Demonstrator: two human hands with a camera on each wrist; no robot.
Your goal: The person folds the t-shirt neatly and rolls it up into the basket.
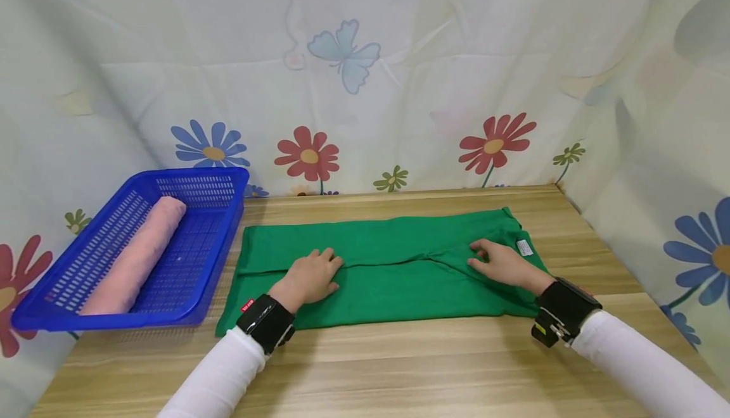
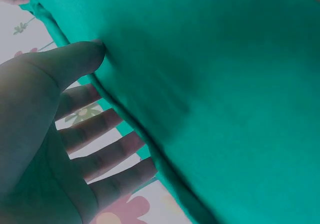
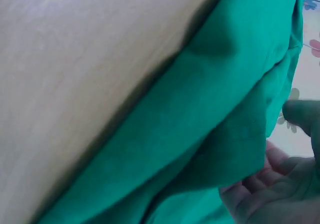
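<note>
**Operator:** Where is the workpiece, and what faults are possible?

**Supervisor:** The green cloth [image 1: 371, 294] lies on the tabletop [image 1: 376, 373], its far side near the rear edge. The fold line [image 1: 371, 265] is fairly straight at left but splits at right, beside a loose flap [image 3: 232, 151]. Likely fault: a crease set at that end, caused by pressing while slack is trapped under the flap. Secondary fault: the upper layer skews, caused by the two hands dragging unevenly.

**Operator:** State the grip.

**Supervisor:** Left hand [image 1: 308, 277]: fingers extended and spread on the cloth, no pinch. Right hand [image 1: 506, 266]: thumb set apart from the fingers, gap moderate; fingertips meet the flap's edge without clamping it.

**Operator:** Orientation?

**Supervisor:** Long axis: left to right, roughly parallel to the tabletop's rear edge. The end bearing the white label [image 1: 525, 248] points toward the tabletop's right edge.
</note>
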